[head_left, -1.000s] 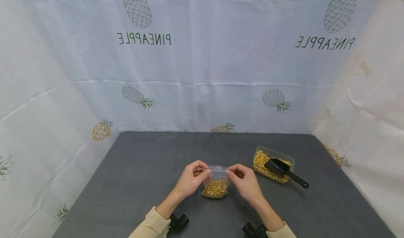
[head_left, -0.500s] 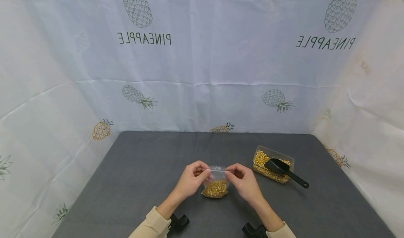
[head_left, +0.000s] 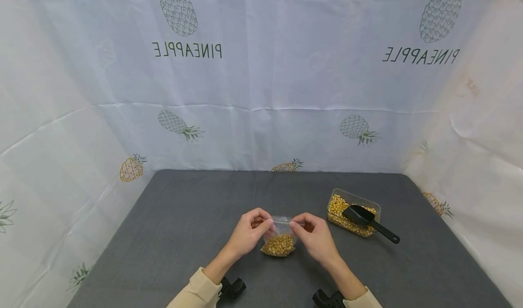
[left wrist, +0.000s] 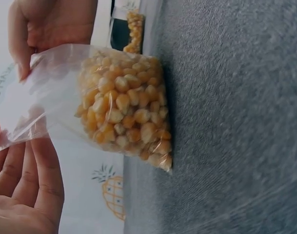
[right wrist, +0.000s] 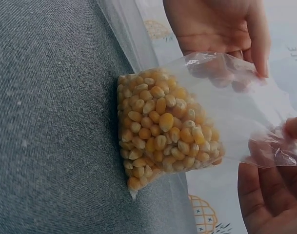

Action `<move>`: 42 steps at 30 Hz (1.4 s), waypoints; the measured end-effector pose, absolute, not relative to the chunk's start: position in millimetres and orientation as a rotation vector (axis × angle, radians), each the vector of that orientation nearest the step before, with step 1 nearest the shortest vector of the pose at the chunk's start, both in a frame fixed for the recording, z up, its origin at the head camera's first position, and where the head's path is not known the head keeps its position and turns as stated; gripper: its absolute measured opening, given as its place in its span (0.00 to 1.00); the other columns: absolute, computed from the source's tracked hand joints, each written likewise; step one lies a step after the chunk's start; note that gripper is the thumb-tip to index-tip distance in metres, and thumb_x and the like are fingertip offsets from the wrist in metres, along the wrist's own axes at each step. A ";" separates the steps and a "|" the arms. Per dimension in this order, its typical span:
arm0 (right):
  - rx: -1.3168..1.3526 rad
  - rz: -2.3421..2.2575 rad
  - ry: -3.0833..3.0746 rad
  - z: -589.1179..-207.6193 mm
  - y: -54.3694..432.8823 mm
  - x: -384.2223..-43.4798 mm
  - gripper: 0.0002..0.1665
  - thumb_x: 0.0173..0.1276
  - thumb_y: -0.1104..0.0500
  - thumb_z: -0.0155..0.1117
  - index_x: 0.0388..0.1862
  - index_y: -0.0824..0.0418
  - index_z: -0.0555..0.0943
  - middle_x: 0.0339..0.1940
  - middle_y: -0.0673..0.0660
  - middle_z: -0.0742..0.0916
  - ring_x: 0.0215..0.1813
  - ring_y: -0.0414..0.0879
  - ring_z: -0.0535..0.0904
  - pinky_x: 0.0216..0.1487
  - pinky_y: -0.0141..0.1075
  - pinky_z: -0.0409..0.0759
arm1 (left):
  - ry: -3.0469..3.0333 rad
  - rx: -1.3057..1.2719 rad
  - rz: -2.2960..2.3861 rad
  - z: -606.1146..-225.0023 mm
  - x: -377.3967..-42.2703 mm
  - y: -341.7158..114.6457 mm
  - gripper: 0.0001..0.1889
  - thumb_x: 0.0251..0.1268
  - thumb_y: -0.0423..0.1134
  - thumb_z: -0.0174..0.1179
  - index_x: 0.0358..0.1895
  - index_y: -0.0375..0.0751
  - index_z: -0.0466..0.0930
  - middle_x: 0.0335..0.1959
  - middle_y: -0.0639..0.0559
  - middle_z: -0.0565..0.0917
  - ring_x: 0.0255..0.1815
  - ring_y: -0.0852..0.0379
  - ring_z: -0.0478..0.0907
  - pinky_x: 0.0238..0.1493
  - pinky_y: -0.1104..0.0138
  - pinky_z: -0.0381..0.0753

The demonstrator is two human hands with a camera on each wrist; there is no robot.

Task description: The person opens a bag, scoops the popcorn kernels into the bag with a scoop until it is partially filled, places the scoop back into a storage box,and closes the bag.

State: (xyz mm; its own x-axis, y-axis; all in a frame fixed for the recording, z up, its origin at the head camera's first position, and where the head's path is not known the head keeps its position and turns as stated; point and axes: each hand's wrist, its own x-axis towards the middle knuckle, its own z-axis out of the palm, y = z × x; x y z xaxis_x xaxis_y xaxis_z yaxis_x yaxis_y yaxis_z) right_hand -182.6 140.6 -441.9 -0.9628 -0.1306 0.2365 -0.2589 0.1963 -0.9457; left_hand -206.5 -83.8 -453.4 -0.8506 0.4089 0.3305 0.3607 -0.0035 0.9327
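Observation:
A clear zip bag [head_left: 280, 228], partly filled with yellow corn kernels [head_left: 278, 245], stands on the grey table between the two hands. My left hand [head_left: 248, 232] pinches the left end of its top edge between thumb and fingers. At the opposite end of the same edge, my right hand [head_left: 315, 235] pinches the plastic. In the left wrist view, kernels [left wrist: 126, 105] fill the bag's lower part, and its base rests on the table. The right wrist view shows the clear upper plastic [right wrist: 231, 107] stretched between both hands.
To the right stands a clear plastic box [head_left: 332, 208] of corn kernels, with a black scoop [head_left: 359, 216] lying across it and its handle over the rim. A white pineapple-print curtain [head_left: 261, 72] encloses the back and sides of the grey table [head_left: 196, 199].
My right hand has shifted slightly left along the bag's top edge. The left hand, box and scoop look unmoved.

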 end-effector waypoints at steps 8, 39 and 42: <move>0.369 1.900 -2.333 -443.8 139.7 -182.9 0.06 0.72 0.61 0.68 0.40 0.65 0.85 0.38 0.60 0.87 0.37 0.48 0.84 0.40 0.36 0.82 | 2.245 0.820 1.989 -449.8 -204.5 -84.5 0.08 0.79 0.35 0.55 0.44 0.30 0.76 0.36 0.36 0.84 0.34 0.48 0.86 0.37 0.60 0.86; 0.421 1.893 -2.402 -441.2 137.9 -180.9 0.09 0.72 0.59 0.69 0.42 0.66 0.86 0.39 0.60 0.88 0.38 0.45 0.85 0.42 0.35 0.83 | 2.291 0.840 1.926 -453.4 -200.6 -77.4 0.06 0.76 0.31 0.59 0.45 0.30 0.81 0.39 0.32 0.84 0.34 0.39 0.83 0.38 0.56 0.86; 0.403 1.889 -2.388 -441.7 140.7 -182.3 0.08 0.71 0.60 0.69 0.41 0.65 0.86 0.38 0.58 0.87 0.38 0.46 0.85 0.42 0.35 0.82 | 2.296 0.838 1.948 -454.6 -200.7 -77.5 0.06 0.75 0.33 0.60 0.44 0.32 0.82 0.37 0.35 0.84 0.32 0.44 0.83 0.36 0.57 0.85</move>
